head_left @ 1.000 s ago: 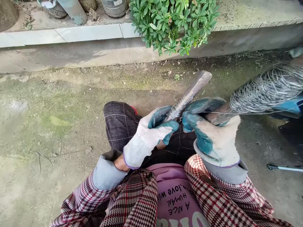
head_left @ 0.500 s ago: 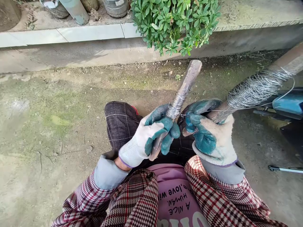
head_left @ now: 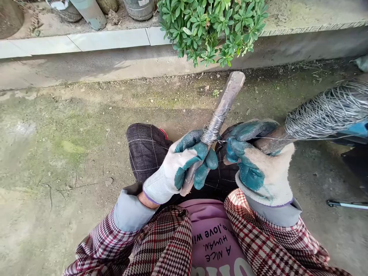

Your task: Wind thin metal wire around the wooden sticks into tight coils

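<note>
My left hand (head_left: 189,161), in a white glove with green coating, is wrapped round a short wooden stick (head_left: 230,92). Thin metal wire (head_left: 212,128) is coiled round the stick's middle, just above my fingers. A thicker wooden stick (head_left: 271,142) passes through my gloved right hand (head_left: 255,161), whose fingers are closed on it. A large, tangled winding of wire (head_left: 327,109) covers that stick and reaches toward the right edge. One thin strand runs between the two windings, past my right fingers. The sticks are apart, and both tilt up to the right.
A leafy green bush (head_left: 212,30) hangs over a low concrete ledge (head_left: 115,40) ahead. Several pots and containers (head_left: 139,9) stand on the ledge at left. At right lie a dark and blue object (head_left: 355,134) and a thin rod (head_left: 347,205) on the ground.
My right hand has shifted slightly right, and the thicker stick has swung lower, its outer end dropping. My left hand and its stick have hardly moved.
</note>
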Available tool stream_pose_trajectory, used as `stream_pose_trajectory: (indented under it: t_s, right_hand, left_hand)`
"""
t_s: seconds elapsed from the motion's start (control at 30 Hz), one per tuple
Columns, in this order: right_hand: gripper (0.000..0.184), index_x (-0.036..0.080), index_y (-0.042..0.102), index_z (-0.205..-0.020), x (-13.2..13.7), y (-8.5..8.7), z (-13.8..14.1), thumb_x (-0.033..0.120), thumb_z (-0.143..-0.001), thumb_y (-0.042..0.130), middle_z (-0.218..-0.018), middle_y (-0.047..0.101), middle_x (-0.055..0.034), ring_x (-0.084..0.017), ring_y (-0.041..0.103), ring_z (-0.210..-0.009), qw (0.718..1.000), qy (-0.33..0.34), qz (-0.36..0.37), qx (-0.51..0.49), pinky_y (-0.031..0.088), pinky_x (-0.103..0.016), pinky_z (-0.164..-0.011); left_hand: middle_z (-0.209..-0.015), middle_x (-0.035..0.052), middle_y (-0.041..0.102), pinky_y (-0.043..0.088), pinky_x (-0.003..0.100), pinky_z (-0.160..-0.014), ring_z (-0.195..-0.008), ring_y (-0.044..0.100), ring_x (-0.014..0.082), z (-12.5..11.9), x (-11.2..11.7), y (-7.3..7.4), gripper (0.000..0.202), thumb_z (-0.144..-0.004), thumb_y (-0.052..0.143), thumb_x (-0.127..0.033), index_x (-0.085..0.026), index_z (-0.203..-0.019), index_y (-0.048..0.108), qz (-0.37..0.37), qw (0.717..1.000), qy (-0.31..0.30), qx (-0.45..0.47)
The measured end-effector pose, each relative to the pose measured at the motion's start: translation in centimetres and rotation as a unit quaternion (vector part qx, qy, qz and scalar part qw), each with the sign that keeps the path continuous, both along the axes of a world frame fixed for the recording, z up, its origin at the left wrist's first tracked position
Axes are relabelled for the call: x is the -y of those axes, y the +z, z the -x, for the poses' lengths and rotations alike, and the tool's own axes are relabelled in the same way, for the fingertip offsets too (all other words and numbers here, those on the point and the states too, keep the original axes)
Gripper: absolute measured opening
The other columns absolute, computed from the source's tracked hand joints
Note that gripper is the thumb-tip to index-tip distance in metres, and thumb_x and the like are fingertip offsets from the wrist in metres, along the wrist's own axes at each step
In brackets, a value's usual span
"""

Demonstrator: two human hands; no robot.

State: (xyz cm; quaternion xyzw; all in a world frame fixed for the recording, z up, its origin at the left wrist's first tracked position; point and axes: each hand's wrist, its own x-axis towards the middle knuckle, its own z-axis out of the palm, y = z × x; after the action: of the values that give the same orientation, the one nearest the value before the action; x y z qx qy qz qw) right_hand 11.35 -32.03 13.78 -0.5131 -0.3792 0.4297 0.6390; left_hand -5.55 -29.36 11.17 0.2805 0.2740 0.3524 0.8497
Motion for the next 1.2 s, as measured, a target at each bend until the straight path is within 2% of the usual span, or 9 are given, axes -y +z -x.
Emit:
stream_pose_trajectory:
  t_s: [0.17, 0.3, 0.5, 0.6, 0.77, 0.93, 1.0, 1.1, 1.2]
  right_hand:
    - [0.018, 0.03, 0.076, -0.074, -0.2, 0.6, 0.2, 0.013, -0.076, 0.083, -0.077, 0.07, -0.0009, -0.022, 0.063, -0.066, 0.998, -0.025, -0.024, 0.059, 0.054, -0.04, -0.056]
    - [0.02, 0.03, 0.074, -0.07, -0.2, 1.1, 0.6, 0.015, -0.075, 0.087, -0.074, 0.068, -0.0013, -0.023, 0.065, -0.071, 0.996, -0.033, -0.031, 0.071, 0.059, -0.043, -0.065]
    - [0.021, 0.034, 0.078, -0.078, 0.7, -0.5, 1.2, 0.017, -0.073, 0.088, -0.08, 0.071, -0.0008, -0.025, 0.067, -0.079, 0.996, -0.028, -0.03, 0.077, 0.065, -0.046, -0.075]
    - [0.023, 0.032, 0.076, -0.076, 0.9, -1.0, 1.7, 0.013, -0.071, 0.087, -0.079, 0.069, 0.0006, -0.023, 0.067, -0.079, 0.995, -0.036, -0.036, 0.083, 0.066, -0.045, -0.076]
    - [0.021, 0.029, 0.075, -0.074, 0.5, -0.7, 1.7, 0.009, -0.074, 0.081, -0.075, 0.068, 0.0019, -0.018, 0.064, -0.068, 0.998, -0.021, -0.025, 0.052, 0.061, -0.036, -0.062]
    - [0.01, 0.026, 0.077, -0.082, -0.8, -2.0, -1.2, 0.02, -0.077, 0.085, -0.065, 0.067, 0.0029, -0.014, 0.057, -0.046, 1.0, -0.022, 0.01, -0.002, 0.047, -0.029, -0.038]
    - [0.011, 0.024, 0.078, -0.084, -1.4, -2.6, -2.7, 0.022, -0.076, 0.086, -0.062, 0.066, 0.0034, -0.015, 0.057, -0.044, 0.999, -0.032, 0.035, -0.022, 0.048, -0.028, -0.036]
    - [0.013, 0.023, 0.074, -0.079, -2.1, -3.1, -4.6, 0.019, -0.073, 0.085, -0.062, 0.065, 0.0039, -0.014, 0.054, -0.046, 0.996, -0.061, 0.033, -0.047, 0.045, -0.027, -0.035]
    - [0.018, 0.026, 0.07, -0.079, -2.3, -3.5, -7.0, 0.018, -0.074, 0.085, -0.066, 0.062, 0.0053, -0.012, 0.052, -0.053, 0.997, -0.051, 0.026, -0.053, 0.041, -0.026, -0.041]
  left_hand:
    - [-0.078, 0.0036, 0.077, 0.044, 0.02, -0.035, -0.037, 0.057, 0.0109, -0.2, 0.0, -0.5, 0.033, -0.091, 0.078, -0.037, -0.018, -0.111, 0.061, -0.03, 0.998, 0.03, 0.04]
    - [-0.079, 0.0023, 0.076, 0.041, 0.019, -0.036, -0.041, 0.057, 0.0101, -0.3, 0.0, -0.9, 0.035, -0.088, 0.081, -0.036, -0.019, -0.113, 0.064, -0.051, 0.997, 0.05, 0.005]
    - [-0.065, -0.0062, 0.064, 0.042, 0.02, -0.041, -0.044, 0.054, 0.0086, -1.1, 0.3, -0.4, 0.044, -0.078, 0.089, -0.034, -0.022, -0.115, 0.067, -0.05, 0.989, 0.116, -0.079]
    - [-0.066, -0.0067, 0.064, 0.041, 0.02, -0.039, -0.041, 0.053, 0.0079, -1.3, 0.3, 0.0, 0.045, -0.079, 0.087, -0.041, -0.022, -0.114, 0.065, -0.04, 0.99, 0.124, -0.056]
    - [-0.07, -0.0044, 0.066, 0.036, 0.021, -0.034, -0.035, 0.044, 0.0059, -0.8, -0.3, 0.5, 0.049, -0.087, 0.078, -0.051, -0.02, -0.122, 0.065, 0.002, 0.998, 0.065, 0.008]
    - [-0.062, -0.0076, 0.058, 0.028, 0.02, -0.031, -0.034, 0.033, 0.0055, 0.3, -1.2, 0.0, 0.052, -0.09, 0.075, -0.054, -0.023, -0.13, 0.065, 0.07, 0.995, 0.007, 0.064]
    - [-0.064, -0.0075, 0.055, 0.03, 0.017, -0.034, -0.038, 0.034, 0.0051, 0.6, -1.5, -0.5, 0.046, -0.09, 0.076, -0.053, -0.022, -0.123, 0.066, 0.085, 0.995, 0.012, 0.054]
    - [-0.068, -0.0063, 0.052, 0.036, 0.014, -0.04, -0.047, 0.038, 0.0037, 0.8, -1.8, -1.5, 0.031, -0.086, 0.084, -0.041, -0.019, -0.092, 0.062, 0.088, 0.995, 0.047, 0.028]
    - [-0.067, -0.0063, 0.047, 0.039, 0.014, -0.045, -0.051, 0.039, 0.0039, 0.7, -2.2, -2.5, 0.038, -0.081, 0.087, -0.032, -0.019, -0.077, 0.052, 0.072, 0.995, 0.064, 0.026]
